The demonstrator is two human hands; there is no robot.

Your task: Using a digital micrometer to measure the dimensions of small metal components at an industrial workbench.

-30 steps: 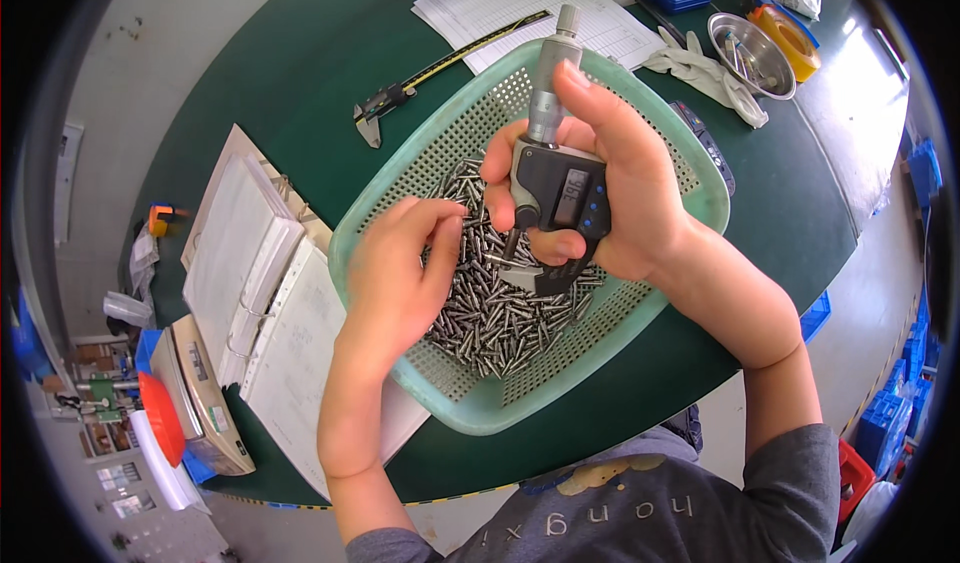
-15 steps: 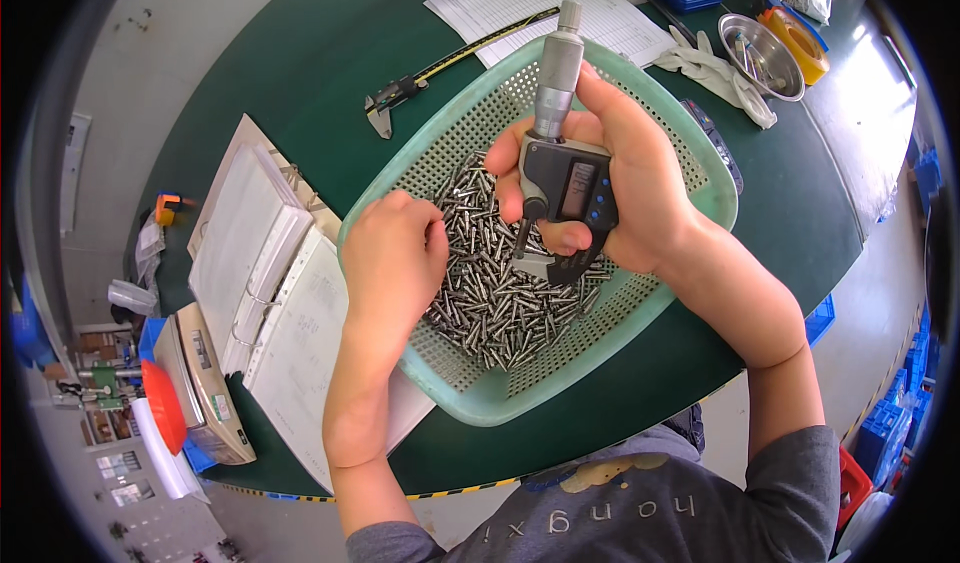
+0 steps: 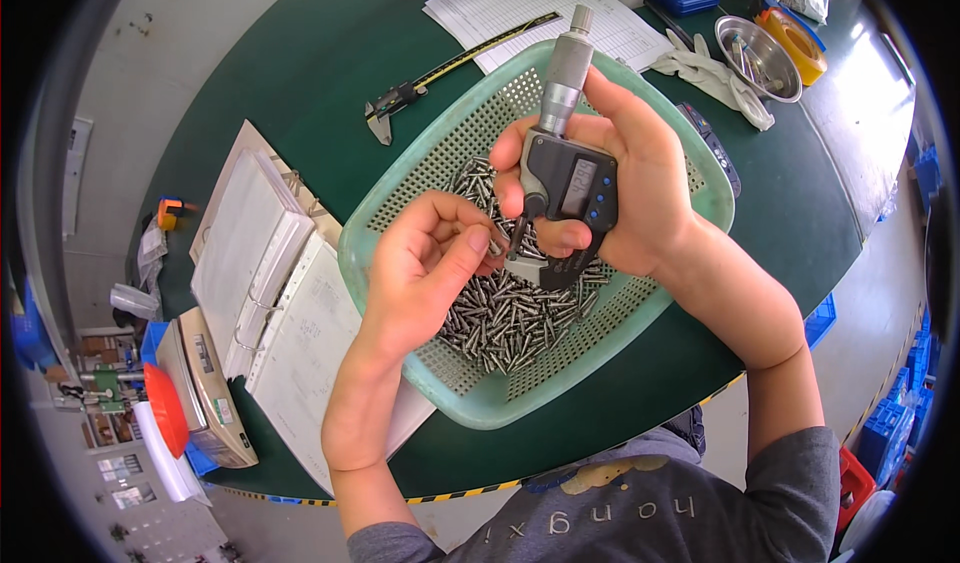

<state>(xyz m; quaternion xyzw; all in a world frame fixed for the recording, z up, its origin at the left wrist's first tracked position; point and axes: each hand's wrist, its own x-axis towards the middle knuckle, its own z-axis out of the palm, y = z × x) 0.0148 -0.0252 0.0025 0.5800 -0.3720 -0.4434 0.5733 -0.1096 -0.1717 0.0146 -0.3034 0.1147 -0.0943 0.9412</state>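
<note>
My right hand (image 3: 645, 173) is wrapped round a digital micrometer (image 3: 572, 178), its silver thimble pointing up and away, its frame and jaws toward the pins. My left hand (image 3: 425, 268) is closed in a pinch close to the micrometer's jaws. Between its thumb and fingertips a small metal pin (image 3: 494, 247) shows in part; whether it touches the jaws I cannot tell. Beneath both hands is a pale green perforated plastic basket (image 3: 470, 408). A heap of short silvery metal pins (image 3: 515, 318) lies in it.
On the green table (image 3: 300, 53) lie a caliper (image 3: 400, 98), printed sheets (image 3: 500, 8) and an open ring binder (image 3: 300, 313). A white glove (image 3: 720, 78), a metal bowl (image 3: 760, 58) and yellow tape (image 3: 795, 43) are at far right. A scale (image 3: 205, 388) stands at left.
My left hand has turned and moved right from the basket's left side to the micrometer's jaws, a pin now showing in its fingertips. The micrometer has shifted only slightly.
</note>
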